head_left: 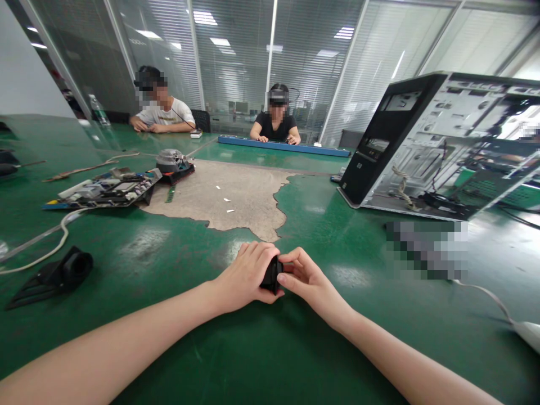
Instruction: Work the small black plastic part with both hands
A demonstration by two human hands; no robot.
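Note:
A small black part point(270, 277) is held between my two hands, over the green tabletop point(236, 360) near the middle of the view. My left hand point(244, 277) wraps round it from the left, with the fingers over its top and the thumb beneath. From the right, my right hand point(304, 275) pinches its edge with thumb and fingertips. Much of the part is hidden by the fingers.
An open computer case point(379, 140) stands at the right. Left lie a circuit board point(113, 188), a round metal cooler point(171, 160), a black plastic piece point(63, 275) and a white cable. Two people sit across the table, behind a long blue bar point(282, 146).

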